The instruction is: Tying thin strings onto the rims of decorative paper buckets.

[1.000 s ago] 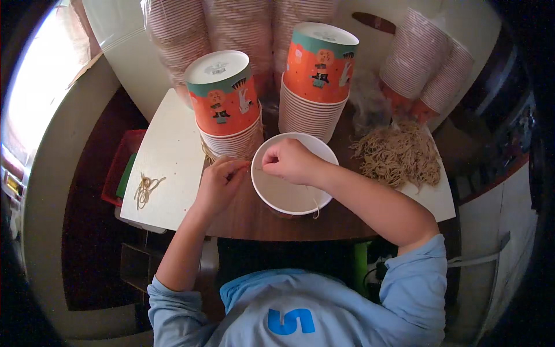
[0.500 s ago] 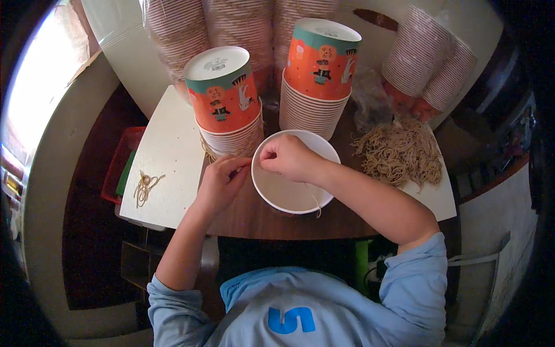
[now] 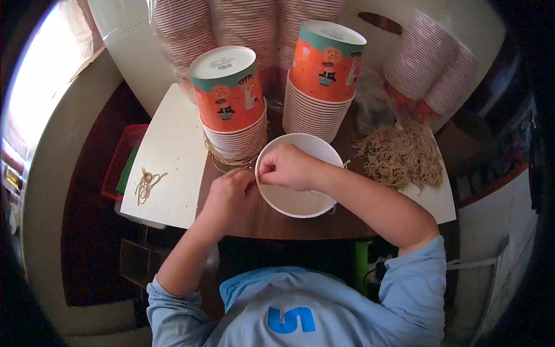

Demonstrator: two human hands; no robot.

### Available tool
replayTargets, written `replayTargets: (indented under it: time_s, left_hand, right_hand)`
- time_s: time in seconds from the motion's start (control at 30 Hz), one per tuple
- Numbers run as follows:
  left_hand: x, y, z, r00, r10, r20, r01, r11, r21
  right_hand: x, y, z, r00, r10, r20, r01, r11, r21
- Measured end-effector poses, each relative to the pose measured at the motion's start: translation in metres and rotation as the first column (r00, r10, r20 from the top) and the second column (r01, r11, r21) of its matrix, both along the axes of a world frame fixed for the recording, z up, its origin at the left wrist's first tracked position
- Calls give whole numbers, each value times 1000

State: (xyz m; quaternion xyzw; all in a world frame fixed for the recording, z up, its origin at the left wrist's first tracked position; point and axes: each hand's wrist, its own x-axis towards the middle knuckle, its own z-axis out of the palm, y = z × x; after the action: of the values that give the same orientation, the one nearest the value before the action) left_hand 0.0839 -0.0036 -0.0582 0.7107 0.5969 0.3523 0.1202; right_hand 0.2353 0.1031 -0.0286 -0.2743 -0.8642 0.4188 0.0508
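An upright paper bucket [image 3: 300, 203] with a white inside stands near the table's front edge. My right hand [image 3: 284, 166] reaches into it, fingers pinched together against the inner left wall; what they hold is hidden. My left hand [image 3: 232, 194] is closed at the outside of that same wall, its fingertips partly hidden and a little blurred. Thin tan cord [image 3: 346, 164] shows at the bucket's right rim, and a bit of it lies inside below my right wrist. Behind the bucket rise two stacks of upturned orange-and-green paper buckets, a left stack [image 3: 226, 98] and a right stack [image 3: 326, 69].
Cord loops surround the left stack's base. A heap of tan cords [image 3: 402, 155] lies at the table's right, a small cord bundle [image 3: 148, 185] at its left. Plastic-wrapped bucket stacks [image 3: 421, 55] stand behind. A red crate [image 3: 124, 153] sits beyond the left edge.
The bucket has turned a little: the cord that hung at its lower right rim now shows farther up the right side. My left hand has shifted slightly right and down. The view has moved slightly.
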Motion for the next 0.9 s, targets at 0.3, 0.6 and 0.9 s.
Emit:
replayTargets:
  time_s: [0.3, 0.6, 0.9]
  left_hand:
    - [1, -72, -12, 751, -3, 661, 161, 970, -179]
    - [16, -91, -14, 623, -338, 706, 253, 940, 227]
    - [33, -92, -11, 452, -122, 884, 322, 946, -34]
  right_hand:
    - [62, -69, 34, 984, 148, 103, -180, 847, 501]
    - [77, -97, 27, 997, 70, -24, -29, 676, 736]
    - [60, -111, 35, 919, 341, -195, -123, 721, 682]
